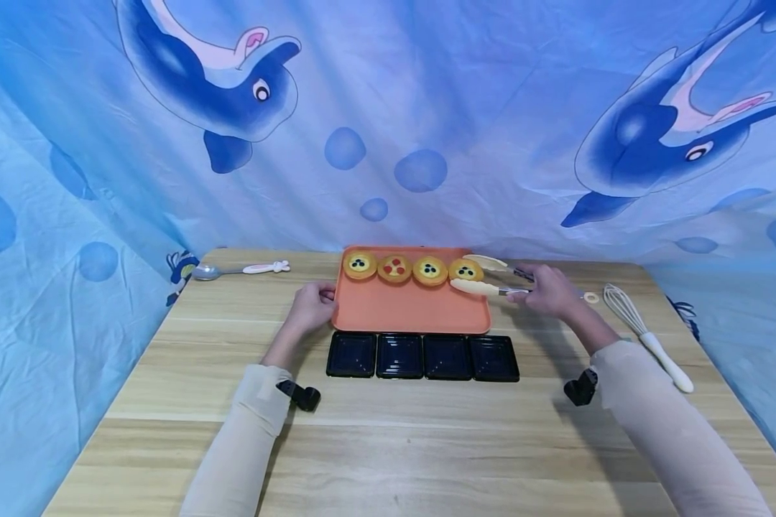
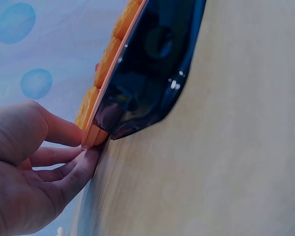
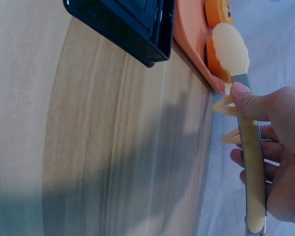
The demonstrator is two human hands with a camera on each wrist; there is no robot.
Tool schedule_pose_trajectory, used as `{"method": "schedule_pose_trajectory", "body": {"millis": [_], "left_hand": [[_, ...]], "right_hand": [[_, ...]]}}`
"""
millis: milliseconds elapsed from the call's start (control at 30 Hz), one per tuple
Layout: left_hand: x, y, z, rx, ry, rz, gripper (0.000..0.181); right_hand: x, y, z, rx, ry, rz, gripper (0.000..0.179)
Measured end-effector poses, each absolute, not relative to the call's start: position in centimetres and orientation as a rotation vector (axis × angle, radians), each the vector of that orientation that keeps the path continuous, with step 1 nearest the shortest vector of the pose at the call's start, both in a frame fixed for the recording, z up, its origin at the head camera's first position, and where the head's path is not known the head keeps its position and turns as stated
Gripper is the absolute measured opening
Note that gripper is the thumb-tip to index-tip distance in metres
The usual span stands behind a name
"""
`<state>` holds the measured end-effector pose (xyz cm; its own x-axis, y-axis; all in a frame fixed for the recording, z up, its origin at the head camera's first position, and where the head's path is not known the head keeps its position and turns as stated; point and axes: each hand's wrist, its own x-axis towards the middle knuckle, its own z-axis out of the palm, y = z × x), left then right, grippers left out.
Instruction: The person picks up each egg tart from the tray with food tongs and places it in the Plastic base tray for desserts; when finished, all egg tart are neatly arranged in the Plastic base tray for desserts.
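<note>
Head view shows me, from my distant place, a person's two hands working at a wooden table with light grain [image 1: 394, 445]. The left hand [image 1: 312, 307] pinches the left end of a flat orange rectangular tray [image 1: 410, 310]; from the left wrist camera I see the thumb above its rim and fingers beneath. Along the far edge of this tray stand four round golden tarts [image 1: 430, 271] in one row. The second from the left [image 1: 396, 269] carries red pieces, the other three carry dark ones.

The right hand [image 1: 548, 289] grips a pair of metal tongs with cream scalloped heads [image 1: 475, 287], thumb upon one arm. These heads are spread apart, one at the far side and one at the near side of the rightmost tart [image 1: 465, 271]; whether they touch it, I cannot tell.

Just in front of the tray, four glossy black square dishes [image 1: 399, 355] form a line. Well to the left lies a silver spoon with a white rabbit-topped handle [image 1: 256, 268], and to the right a white-handled whisk [image 1: 659, 352]. Behind everything hangs a blue cloth printed with dolphins [image 1: 375, 86].
</note>
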<state>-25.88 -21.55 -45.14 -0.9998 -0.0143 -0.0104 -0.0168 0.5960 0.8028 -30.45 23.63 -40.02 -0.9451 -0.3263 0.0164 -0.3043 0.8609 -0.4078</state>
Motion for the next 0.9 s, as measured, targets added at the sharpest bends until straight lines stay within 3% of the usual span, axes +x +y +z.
{"method": "schedule_pose_trajectory", "body": {"millis": [433, 900], "left_hand": [[-25.9, -21.5, -45.2, -0.036, 2.801, 1.415, 0.034], [-25.7, -21.5, -45.1, -0.033, 2.793, 1.412, 0.035]], "right_hand": [[-30.2, 23.9, -40.2, -0.471, 3.004, -0.655, 0.07], [-28.9, 24.3, -37.7, -0.495, 3.037, -0.618, 0.074]]}}
